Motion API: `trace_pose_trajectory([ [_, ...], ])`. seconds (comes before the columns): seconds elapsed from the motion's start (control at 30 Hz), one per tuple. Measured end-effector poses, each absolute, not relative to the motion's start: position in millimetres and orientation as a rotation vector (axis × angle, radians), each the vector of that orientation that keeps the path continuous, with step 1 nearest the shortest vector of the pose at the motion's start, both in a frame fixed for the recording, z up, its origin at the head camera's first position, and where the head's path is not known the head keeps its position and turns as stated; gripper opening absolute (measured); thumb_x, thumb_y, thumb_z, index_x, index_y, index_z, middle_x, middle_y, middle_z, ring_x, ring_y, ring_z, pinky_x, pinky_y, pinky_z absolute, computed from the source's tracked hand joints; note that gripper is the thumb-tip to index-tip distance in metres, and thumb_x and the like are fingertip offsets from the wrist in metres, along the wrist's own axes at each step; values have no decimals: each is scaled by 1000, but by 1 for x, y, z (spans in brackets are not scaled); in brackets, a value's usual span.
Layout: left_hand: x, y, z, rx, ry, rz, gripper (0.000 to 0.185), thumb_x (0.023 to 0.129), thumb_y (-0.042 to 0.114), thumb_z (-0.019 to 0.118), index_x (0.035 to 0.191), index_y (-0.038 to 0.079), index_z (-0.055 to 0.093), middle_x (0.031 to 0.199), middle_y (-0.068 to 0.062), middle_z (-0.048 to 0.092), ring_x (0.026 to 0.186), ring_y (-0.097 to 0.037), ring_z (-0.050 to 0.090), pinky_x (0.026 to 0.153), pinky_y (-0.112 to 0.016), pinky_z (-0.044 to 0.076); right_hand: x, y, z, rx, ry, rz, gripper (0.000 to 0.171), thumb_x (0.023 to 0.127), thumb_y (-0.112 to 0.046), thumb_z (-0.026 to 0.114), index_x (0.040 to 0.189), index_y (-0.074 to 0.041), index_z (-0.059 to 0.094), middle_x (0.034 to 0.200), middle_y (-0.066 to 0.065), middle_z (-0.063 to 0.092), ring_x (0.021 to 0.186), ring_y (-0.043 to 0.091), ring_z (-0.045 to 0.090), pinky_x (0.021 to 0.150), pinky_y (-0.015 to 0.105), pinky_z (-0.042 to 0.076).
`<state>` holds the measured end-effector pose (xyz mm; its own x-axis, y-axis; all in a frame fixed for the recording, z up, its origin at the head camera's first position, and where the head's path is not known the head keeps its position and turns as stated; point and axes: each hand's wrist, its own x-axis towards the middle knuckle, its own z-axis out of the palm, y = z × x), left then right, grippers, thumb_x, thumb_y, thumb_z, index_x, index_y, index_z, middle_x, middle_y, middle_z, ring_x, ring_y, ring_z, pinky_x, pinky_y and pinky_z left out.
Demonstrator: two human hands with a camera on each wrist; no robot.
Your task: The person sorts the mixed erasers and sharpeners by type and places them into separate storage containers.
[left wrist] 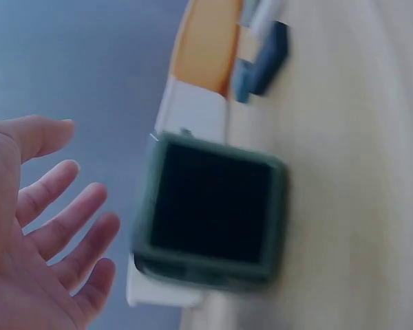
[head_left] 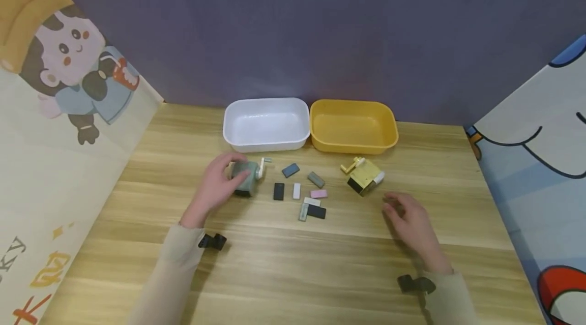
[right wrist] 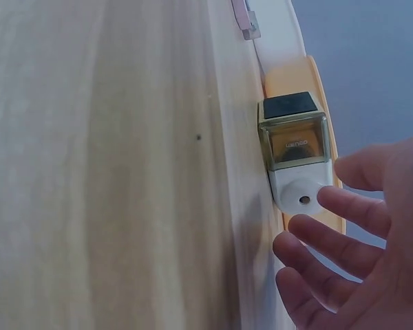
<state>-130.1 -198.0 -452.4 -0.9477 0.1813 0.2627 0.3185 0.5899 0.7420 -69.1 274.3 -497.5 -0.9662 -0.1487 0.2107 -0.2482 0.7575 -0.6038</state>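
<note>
We wear long, pale beige sleeves [head_left: 176, 259] on both arms, each ending in a soft cuff at the wrist. A small black clip-like mount sits on each wrist, the left one [head_left: 212, 241] and the right one [head_left: 414, 284]. Our left hand [head_left: 217, 187] and right hand [head_left: 412, 223] are bare, the fingers [left wrist: 62, 220] without rings or gloves.

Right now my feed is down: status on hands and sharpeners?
Left hand open at green sharpener. Right hand open, short of yellow sharpener. Small erasers lie between; nothing blocking.
</note>
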Motion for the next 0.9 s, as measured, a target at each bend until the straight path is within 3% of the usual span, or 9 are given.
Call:
trace_pose_trajectory([
  [0.27, -151, -182, -451, -373, -2606, -1587, 35, 90, 12, 74, 120, -1, 62, 121, -21, 63, 114, -32, 57, 105, -51, 40, -69, 277, -498, 345, -2761, 981, 27, 94, -5, 67, 120, 1, 64, 102, 12, 68, 87, 26, 64, 73, 43, 53],
  [0.4, -142, -185, -453, -320, -2586, -1614, 35, 89, 8, 75, 120, -4, 62, 123, -22, 62, 117, -36, 55, 107, -53, 37, -68, 280, -498, 333, -2772, 983, 28, 94, -6, 67, 121, 0, 63, 103, 12, 67, 88, 26, 64, 74, 43, 53],
  [0.53, -126, -198, -458, -267, -2567, -1575, 37, 87, 8, 77, 119, -2, 62, 127, -19, 60, 117, -37, 53, 100, -58, 42, -69, 283, -500, 308, -2800, 982, 28, 95, -7, 66, 123, 0, 62, 105, 13, 67, 89, 26, 63, 75, 43, 52],
  [0.73, -106, -199, -472, -151, -2516, -1568, 57, 78, 2, 83, 128, 0, 56, 136, -18, 50, 120, -38, 47, 92, -56, 48, -69, 285, -498, 289, -2807, 1000, 29, 96, -7, 65, 123, 0, 62, 107, 13, 66, 90, 27, 63, 76, 44, 52],
  [0.9, -95, -184, -481, 3, -2481, -1535, 76, 72, 4, 88, 137, 2, 49, 135, -19, 48, 119, -38, 46, 91, -52, 45, -67, 284, -498, 286, -2802, 1011, 28, 97, -8, 65, 123, -1, 62, 109, 15, 66, 92, 29, 63, 76, 45, 52],
])
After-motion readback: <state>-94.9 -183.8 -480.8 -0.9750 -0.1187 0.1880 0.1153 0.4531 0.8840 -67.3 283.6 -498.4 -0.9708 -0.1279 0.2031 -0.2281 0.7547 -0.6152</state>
